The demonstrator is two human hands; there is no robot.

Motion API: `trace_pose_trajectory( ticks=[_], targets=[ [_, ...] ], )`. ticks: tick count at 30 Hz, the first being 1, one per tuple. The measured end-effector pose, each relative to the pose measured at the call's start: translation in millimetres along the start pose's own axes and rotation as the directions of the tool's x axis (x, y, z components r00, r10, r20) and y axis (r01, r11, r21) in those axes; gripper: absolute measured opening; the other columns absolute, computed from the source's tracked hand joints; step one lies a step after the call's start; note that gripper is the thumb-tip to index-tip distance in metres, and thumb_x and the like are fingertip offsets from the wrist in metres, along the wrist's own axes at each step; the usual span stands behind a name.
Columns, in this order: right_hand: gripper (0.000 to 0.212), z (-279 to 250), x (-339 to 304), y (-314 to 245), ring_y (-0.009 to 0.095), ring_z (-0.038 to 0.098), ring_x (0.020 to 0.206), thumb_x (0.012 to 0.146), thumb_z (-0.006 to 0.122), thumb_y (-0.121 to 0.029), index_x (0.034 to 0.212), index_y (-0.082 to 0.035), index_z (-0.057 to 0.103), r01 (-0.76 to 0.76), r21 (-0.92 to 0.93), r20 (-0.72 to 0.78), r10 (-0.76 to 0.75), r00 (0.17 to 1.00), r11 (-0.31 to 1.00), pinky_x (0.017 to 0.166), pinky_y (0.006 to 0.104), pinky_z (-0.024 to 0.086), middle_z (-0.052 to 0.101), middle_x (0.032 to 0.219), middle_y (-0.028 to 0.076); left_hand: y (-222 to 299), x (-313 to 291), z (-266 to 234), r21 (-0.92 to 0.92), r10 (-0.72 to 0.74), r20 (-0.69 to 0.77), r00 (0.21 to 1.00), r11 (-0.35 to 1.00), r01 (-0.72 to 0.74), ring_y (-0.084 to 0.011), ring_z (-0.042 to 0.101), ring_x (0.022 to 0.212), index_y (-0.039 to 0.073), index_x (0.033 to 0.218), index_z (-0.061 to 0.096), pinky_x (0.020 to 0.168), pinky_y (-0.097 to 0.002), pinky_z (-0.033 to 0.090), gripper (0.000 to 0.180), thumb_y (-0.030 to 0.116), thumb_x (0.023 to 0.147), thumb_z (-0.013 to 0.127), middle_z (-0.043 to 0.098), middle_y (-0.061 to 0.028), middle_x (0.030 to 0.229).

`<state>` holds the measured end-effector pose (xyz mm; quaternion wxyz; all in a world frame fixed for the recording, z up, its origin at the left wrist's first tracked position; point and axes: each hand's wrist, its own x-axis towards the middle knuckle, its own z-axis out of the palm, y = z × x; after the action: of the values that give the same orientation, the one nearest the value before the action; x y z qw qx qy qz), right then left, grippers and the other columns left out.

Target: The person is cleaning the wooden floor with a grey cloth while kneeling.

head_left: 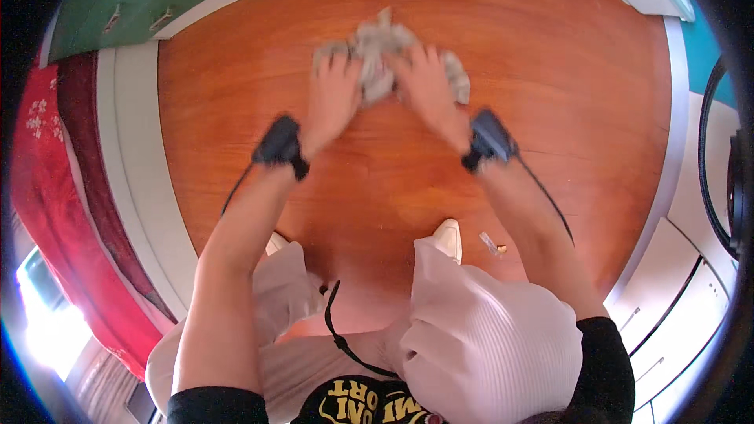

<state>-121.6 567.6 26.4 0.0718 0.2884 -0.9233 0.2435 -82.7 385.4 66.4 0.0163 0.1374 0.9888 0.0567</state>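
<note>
A crumpled pale grey-and-cream cloth (379, 38) is bunched on the reddish-brown wooden floor (385, 165), out in front of me. Both my arms reach forward to it. My left hand (336, 85) presses on its left part, fingers bent into the fabric. On the right part lies my right hand (422, 78), its fingers likewise curled over the folds. Motion blurs the cloth and the fingertips, and the cloth's underside is hidden. A dark device is strapped round each wrist, with a thin cable running back along the arm.
My light shoe (448, 239) and bent knees are close below. Beside the shoe lies a small clear plastic piece (488, 243) with a brownish bit. Green cabinet doors (141, 12) and a red curtain (63, 165) line the left; white drawers (667, 306) stand right.
</note>
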Motion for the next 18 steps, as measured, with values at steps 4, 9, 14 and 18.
trace_pose_trajectory(
  ticks=[4,9,14,18],
  targets=[
    [0.046,-13,-146,-85,0.031,0.050,0.093,0.077,0.055,-0.009,0.123,-0.014,0.056,0.125,0.303,0.229,-0.200,0.953,0.945,0.081,0.0437,0.044,0.053,0.106,0.011,18,-159,-12,0.086,0.287,0.313,0.905,0.941,-0.328,-0.0300,0.049,0.104,0.008,0.105,0.057,0.095,-0.0567,0.035,0.028,0.014,0.079,0.054,0.052,-0.0131,0.103],
    [0.037,-30,-176,-107,0.029,0.053,0.093,0.075,0.058,-0.011,0.112,-0.017,0.062,0.139,0.506,0.436,-0.391,0.811,0.851,0.077,0.0416,0.046,0.054,0.099,0.009,22,-209,-10,-0.274,0.423,0.421,0.802,0.902,-0.332,-0.0304,0.048,0.107,0.010,0.108,0.057,0.095,-0.0582,0.034,0.029,0.015,0.079,0.054,0.052,-0.0135,0.106],
    [0.035,-12,-21,-28,0.038,0.052,0.107,0.081,0.053,-0.012,0.115,-0.009,0.058,0.082,0.357,0.082,-0.119,0.989,0.930,0.086,0.0476,0.045,0.055,0.120,0.016,-31,-38,-5,-0.128,-0.033,0.035,0.999,0.991,0.037,-0.0388,0.042,0.117,0.010,0.114,0.059,0.098,-0.0512,0.036,0.040,0.008,0.074,0.062,0.048,-0.0172,0.121],
    [0.037,-7,27,-12,0.036,0.050,0.107,0.081,0.052,-0.012,0.118,-0.012,0.058,0.068,0.093,0.092,-0.076,0.993,0.993,0.087,0.0470,0.043,0.053,0.116,0.016,-31,10,0,-0.110,-0.047,-0.191,0.980,0.994,0.026,-0.0385,0.041,0.117,0.008,0.117,0.056,0.101,-0.0523,0.032,0.047,0.006,0.070,0.064,0.048,-0.0179,0.121]
  ],
)
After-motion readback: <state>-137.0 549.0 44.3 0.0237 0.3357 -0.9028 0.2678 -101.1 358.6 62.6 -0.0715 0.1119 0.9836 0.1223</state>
